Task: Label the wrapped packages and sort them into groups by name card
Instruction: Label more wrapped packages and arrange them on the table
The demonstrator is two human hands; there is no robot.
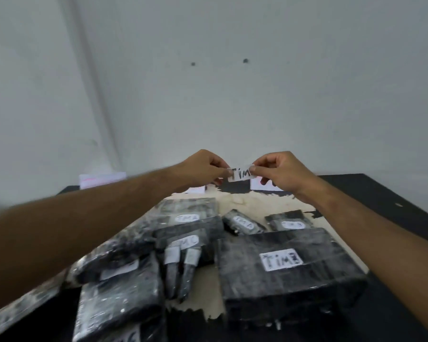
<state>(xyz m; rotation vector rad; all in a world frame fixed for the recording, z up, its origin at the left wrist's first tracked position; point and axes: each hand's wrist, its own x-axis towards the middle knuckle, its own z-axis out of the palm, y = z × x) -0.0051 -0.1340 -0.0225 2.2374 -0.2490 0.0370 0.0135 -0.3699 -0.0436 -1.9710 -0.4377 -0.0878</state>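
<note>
Above the counter [381, 193], left hand [203, 169] and right hand [279, 171] each pinch one label [240, 174]; most packages [282, 267] look labelled already, with sorting seemingly left.

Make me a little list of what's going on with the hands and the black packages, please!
held thing: white label with handwritten letters, raised above the table
left hand: pinches the label's left end
right hand: pinches the label's right end
big wrapped package: nearest on the right, already labelled
small wrapped packages: farther back, labelled too
table: black top, pale worn patch in the middle
wall: plain white
</note>
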